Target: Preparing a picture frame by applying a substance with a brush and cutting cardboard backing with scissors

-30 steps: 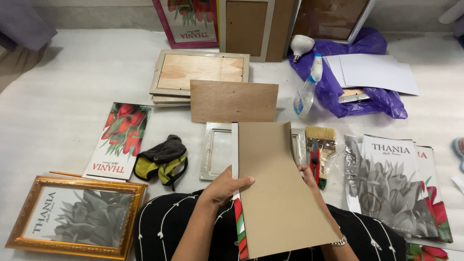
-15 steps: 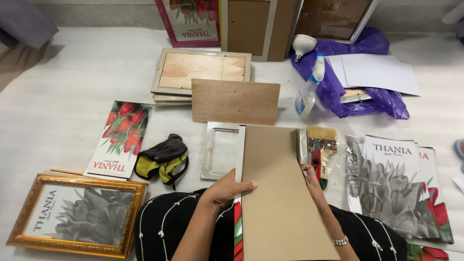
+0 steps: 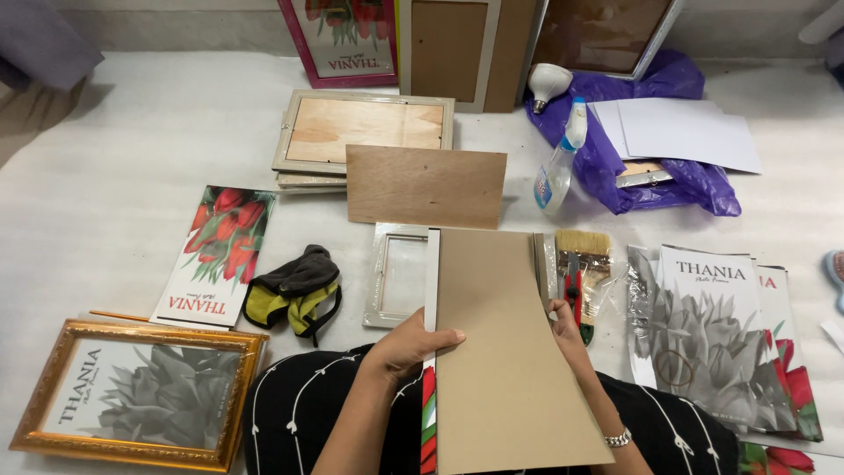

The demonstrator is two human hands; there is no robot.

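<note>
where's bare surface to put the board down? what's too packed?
Free: the wide white patch left of the stacked frames and above the tulip print; also the strip right of the purple bag. Crowded: between spray bottle, paintbrush and grey print stack, and around the gold frame.

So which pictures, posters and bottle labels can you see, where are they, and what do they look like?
Tulip poster: left of the cloth, tall, red flowers, white strip.
Gold-framed picture: bottom left, grey flower.
Grey flower posters: right, stacked over red ones.
Pink-edged poster: top, leaning, red flowers.
Spray bottle: centre right, clear, blue label.
Cardboard sheet: centre, plain brown, both hands on it.
</note>
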